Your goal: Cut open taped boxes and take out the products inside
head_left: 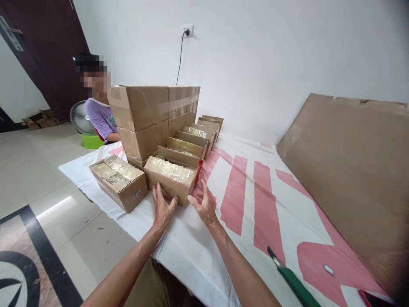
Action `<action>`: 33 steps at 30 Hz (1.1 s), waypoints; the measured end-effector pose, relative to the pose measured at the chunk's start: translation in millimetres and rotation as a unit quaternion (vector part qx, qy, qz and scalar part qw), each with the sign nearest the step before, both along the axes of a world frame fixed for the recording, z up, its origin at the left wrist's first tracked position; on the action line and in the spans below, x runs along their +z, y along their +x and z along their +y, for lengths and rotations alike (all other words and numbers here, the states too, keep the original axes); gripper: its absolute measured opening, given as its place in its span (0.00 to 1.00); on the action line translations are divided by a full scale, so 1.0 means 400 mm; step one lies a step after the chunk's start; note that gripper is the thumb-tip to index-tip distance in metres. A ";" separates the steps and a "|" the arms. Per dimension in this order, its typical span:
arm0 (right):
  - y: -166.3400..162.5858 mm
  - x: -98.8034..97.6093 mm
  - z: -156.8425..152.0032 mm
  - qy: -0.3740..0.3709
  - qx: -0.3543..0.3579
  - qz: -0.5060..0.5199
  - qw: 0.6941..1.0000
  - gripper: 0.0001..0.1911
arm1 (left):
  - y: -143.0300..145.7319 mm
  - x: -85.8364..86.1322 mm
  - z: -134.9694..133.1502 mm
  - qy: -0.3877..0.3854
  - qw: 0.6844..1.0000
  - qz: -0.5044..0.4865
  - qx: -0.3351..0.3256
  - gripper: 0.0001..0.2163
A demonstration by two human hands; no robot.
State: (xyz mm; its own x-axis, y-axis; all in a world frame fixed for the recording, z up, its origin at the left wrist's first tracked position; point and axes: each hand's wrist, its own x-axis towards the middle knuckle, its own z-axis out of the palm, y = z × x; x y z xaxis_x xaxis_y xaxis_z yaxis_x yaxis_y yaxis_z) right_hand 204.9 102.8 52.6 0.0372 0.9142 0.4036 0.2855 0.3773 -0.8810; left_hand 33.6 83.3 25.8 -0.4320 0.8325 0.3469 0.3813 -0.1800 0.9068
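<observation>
My left hand [162,207] lies flat, fingers spread, against the near face of a small open brown cardboard box packed with clear plastic bags [170,179], at the white-and-pink cloth-covered table's [198,251] near edge; my right hand [203,204] rests open beside its corner. It looks stiff and fairly heavy; I'd grip both side walls.

Home room used for packing, tiled floor [47,179], dark door [47,47], stacked cartons [150,119], floor fan [81,119]

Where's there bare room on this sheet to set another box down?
Free: the sheet between the box row and the leaning cardboard, above the knife. Crowded: left edge, where both hands meet the nearest box.
</observation>
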 end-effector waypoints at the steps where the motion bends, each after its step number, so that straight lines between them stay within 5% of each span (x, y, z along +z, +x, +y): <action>1: 0.016 -0.016 0.000 -0.016 -0.004 0.017 1.000 0.49 | 0.002 -0.007 -0.002 0.004 1.000 0.005 0.005 0.42; 6: 0.049 -0.049 0.059 -0.059 -0.015 0.060 0.996 0.46 | 0.002 -0.028 -0.004 0.011 1.000 0.016 0.014 0.43; 13: -0.025 -0.040 0.136 -0.041 0.020 0.069 0.997 0.36 | -0.006 -0.036 -0.005 0.018 0.999 0.028 0.015 0.42; 22: 0.053 -0.080 0.060 -0.056 -0.057 0.048 0.996 0.32 | -0.005 -0.052 -0.005 0.025 0.999 0.038 0.015 0.41; 33: 0.082 -0.121 0.036 -0.032 -0.080 0.048 0.995 0.22 | -0.024 -0.016 0.023 0.041 0.997 0.057 0.037 0.43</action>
